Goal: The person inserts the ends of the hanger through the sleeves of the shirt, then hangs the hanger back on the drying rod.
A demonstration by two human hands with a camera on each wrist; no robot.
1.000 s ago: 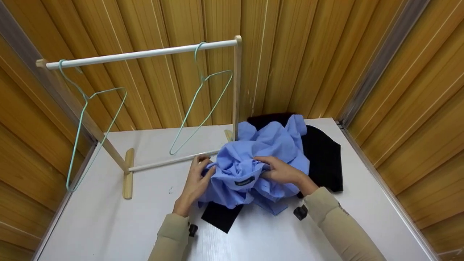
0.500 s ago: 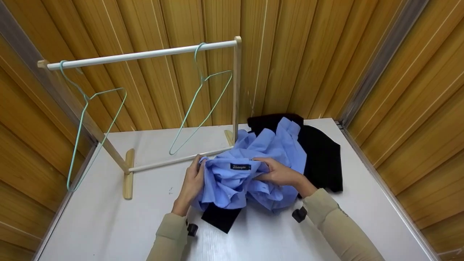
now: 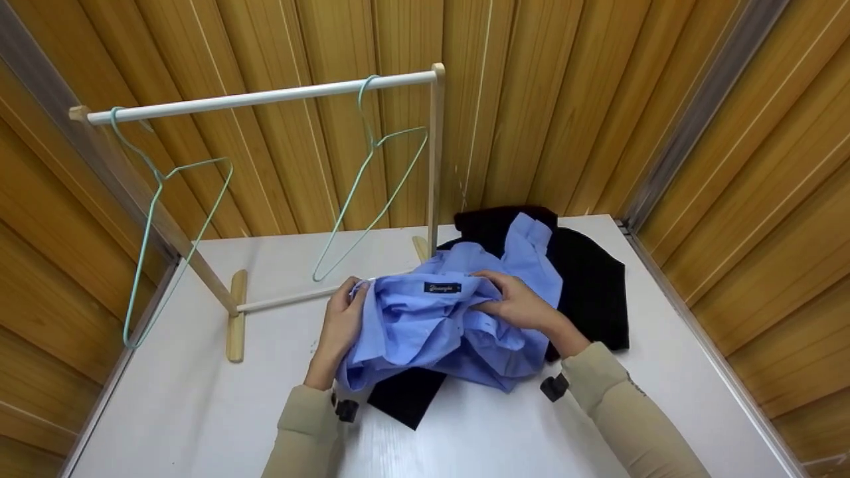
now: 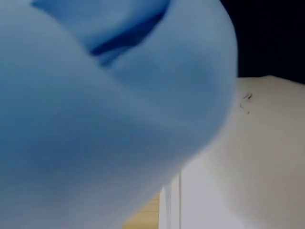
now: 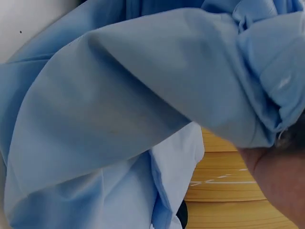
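Observation:
A crumpled blue shirt (image 3: pixel 412 332) with a dark neck label (image 3: pixel 442 287) is held up by both hands. At its left edge my left hand (image 3: pixel 340 325) pinches the collar between thumb and fingers. The right hand (image 3: pixel 521 305) grips the collar on the other side of the label, some fingers hidden in the cloth. Blue cloth (image 4: pixel 119 95) fills most of the left wrist view, where the hand itself does not show. In the right wrist view, folds of the shirt (image 5: pixel 143 76) hang beside part of the right hand (image 5: pixel 281 176).
A rack with a white rail (image 3: pixel 265 99) stands at the back left, bearing two green hangers (image 3: pixel 147 226). Black cloth (image 3: pixel 591 292) lies on the white table (image 3: pixel 219 411) behind and right of the shirt. A black piece (image 3: pixel 405 398) shows at its front. Wooden walls enclose the table.
The collar has been spread and raised so its label faces up near the top edge. My left hand has moved left with its side, while the right has shifted only slightly.

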